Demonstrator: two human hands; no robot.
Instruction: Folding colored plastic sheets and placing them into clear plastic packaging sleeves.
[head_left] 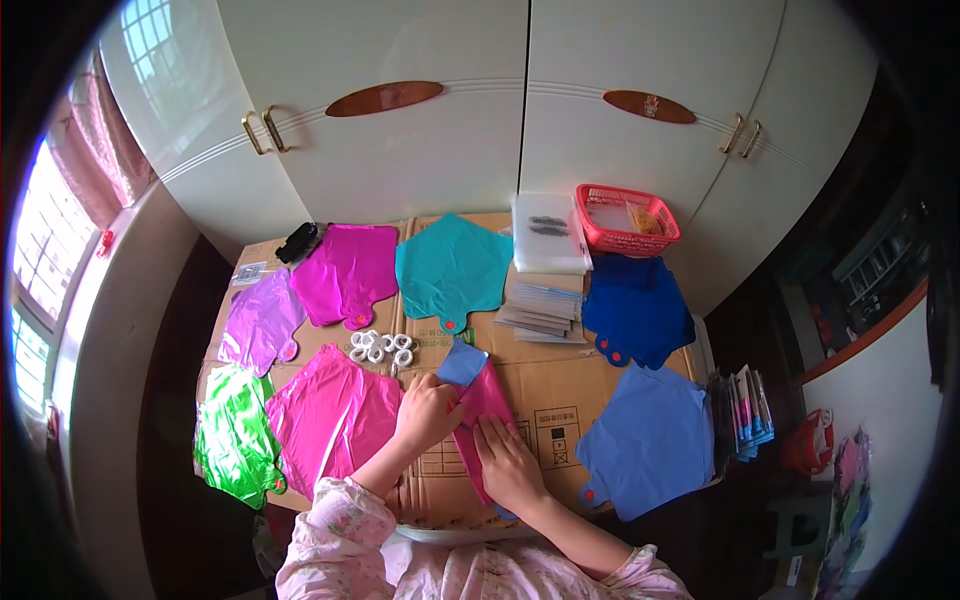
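A narrow folded strip of foil balloons, pink outside (487,398) with a blue end (463,364), lies slantwise on the cardboard in front of me. My left hand (428,410) is at its upper left edge, fingers curled in on the foil. Flat on the lower part of the strip rests my right hand (508,466), fingers stretched out and pressing the pink surface. To the left of my left hand spreads a flat pink foil balloon (333,415). White rings of ribbon or tape (380,347) sit just beyond it.
Around the cardboard (560,395) lie flat foil balloons: green (235,435), lilac (262,318), magenta (347,272), teal (452,270), dark blue (640,310) and light blue (650,440). Clear bags (550,255), cards (543,308) and a red basket (590,240) stand at the back.
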